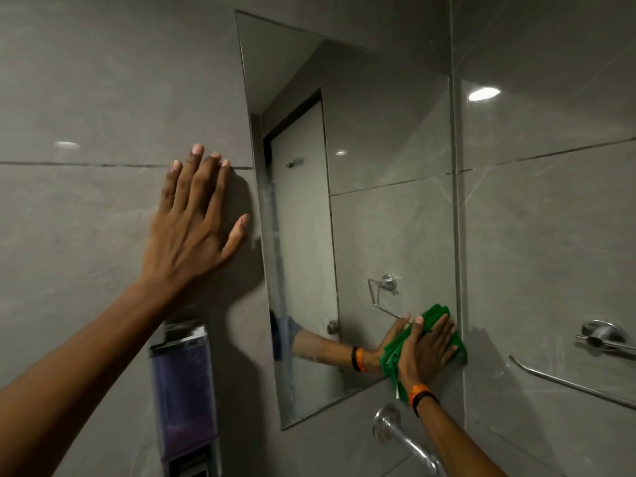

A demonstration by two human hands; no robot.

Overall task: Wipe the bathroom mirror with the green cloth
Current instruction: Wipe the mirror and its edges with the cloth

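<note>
The frameless mirror (361,166) hangs on the grey tiled wall, tall and narrow. My right hand (425,349) presses the folded green cloth (435,316) flat against the mirror's lower right corner, and the glass reflects the hand and forearm. My left hand (196,222) lies flat on the wall tile just left of the mirror, fingers spread, holding nothing. A dull streaky band runs down the mirror's left edge.
A soap dispenser (184,383) with purple liquid is fixed to the wall below my left forearm. A chrome tap (402,435) sticks out under the mirror. On the right wall are a chrome holder (600,333) and a slanted grab rail (568,383).
</note>
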